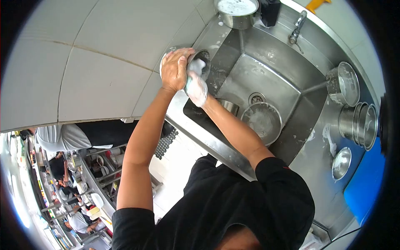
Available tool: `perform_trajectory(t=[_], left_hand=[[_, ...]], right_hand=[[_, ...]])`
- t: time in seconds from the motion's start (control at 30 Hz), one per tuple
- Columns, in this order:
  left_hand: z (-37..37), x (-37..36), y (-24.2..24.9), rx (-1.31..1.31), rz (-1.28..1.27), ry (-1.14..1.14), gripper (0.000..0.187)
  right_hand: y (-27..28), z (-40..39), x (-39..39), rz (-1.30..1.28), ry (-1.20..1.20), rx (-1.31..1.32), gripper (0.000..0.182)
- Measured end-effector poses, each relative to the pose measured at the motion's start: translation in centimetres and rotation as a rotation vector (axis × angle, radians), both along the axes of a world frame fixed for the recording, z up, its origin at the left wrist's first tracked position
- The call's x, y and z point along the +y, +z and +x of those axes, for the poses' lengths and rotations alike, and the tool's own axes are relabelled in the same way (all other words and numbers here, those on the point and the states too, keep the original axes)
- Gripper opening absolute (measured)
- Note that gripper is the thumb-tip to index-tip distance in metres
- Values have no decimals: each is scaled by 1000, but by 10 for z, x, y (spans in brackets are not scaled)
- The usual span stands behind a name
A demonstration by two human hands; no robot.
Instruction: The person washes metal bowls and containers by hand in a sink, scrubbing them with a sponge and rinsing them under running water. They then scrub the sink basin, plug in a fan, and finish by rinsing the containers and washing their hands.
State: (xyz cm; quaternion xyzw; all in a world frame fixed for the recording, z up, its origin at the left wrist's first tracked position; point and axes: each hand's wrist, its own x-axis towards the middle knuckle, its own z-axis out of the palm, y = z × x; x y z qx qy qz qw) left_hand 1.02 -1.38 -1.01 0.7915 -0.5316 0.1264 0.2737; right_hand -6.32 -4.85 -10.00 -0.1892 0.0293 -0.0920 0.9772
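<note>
My left hand [175, 68] is wrapped over the side of a soapy metal pot [204, 57], which is tilted at the left edge of the sink [271, 75]. White suds lie inside the pot. My right hand [197, 89], covered in foam, presses at the pot's near rim. Its fingers are closed on what looks like a greenish scouring pad [188, 82], mostly hidden by foam and fingers. Down in the basin, a round metal bowl [261, 123] sits near the drain [256, 98]. Another metal vessel [228, 107] is partly hidden behind my right forearm.
A pot of sudsy water [238, 21] stands at the back beside a black container [271, 11] and a faucet [297, 28]. Metal pots [348, 121] and a small bowl [341, 163] line the right counter. Tiled wall [108, 83] borders the left; other people work at lower left.
</note>
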Motion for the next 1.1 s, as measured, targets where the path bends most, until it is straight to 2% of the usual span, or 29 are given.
perform_trajectory(t=[0.07,0.1,0.13,0.17,0.23,0.3,0.37,0.43,0.5,0.57,0.63,0.7,0.77,0.83,0.87,0.9,0.97,1.03,1.1], left_hand=[[3,-4,4,20,52,-8,43],[5,-6,5,40,97,-7,46],[9,-10,3,13,75,-24,41],[12,-12,4,13,77,-24,41],[14,-13,6,53,131,-47,41],[13,-14,6,58,137,-43,42],[9,-11,5,48,87,-36,42],[8,-5,3,47,75,-33,45],[9,0,2,50,62,-24,47],[5,7,-1,52,27,-12,47],[3,11,-3,50,10,5,47],[-1,9,-4,39,-55,71,41],[2,3,-5,37,-66,85,41],[7,-3,-5,37,-34,64,41],[9,-6,-2,39,-25,50,42],[11,-7,0,49,-26,49,42],[20,-9,7,162,92,-19,43],[21,-16,7,190,121,-7,43],[21,-17,1,120,10,-40,40]], right_hand=[[-53,-8,8,-704,-123,143,32],[-80,-14,3,-1279,-327,124,32],[-98,-17,-10,-1753,-502,127,31],[-102,-17,-32,-2032,-573,82,31],[-85,-4,-80,-2301,-602,-91,30],[-79,7,-96,-2330,-640,-159,30],[-92,16,-75,-2153,-701,-39,30],[-92,15,-33,-1661,-711,85,31],[-20,18,5,-911,-533,31,40],[16,10,15,-169,-311,6,52],[27,11,-5,274,-32,-15,42],[59,10,-32,543,96,-45,47],[44,17,-25,368,-51,-217,44],[47,-1,2,28,-361,155,47],[28,-2,3,-216,-304,-9,45],[-34,13,2,-726,-300,-42,56],[-117,15,-33,-2036,-754,193,41],[-78,22,-70,-2132,-497,0,33],[-95,24,-75,-2112,-434,43,32]])
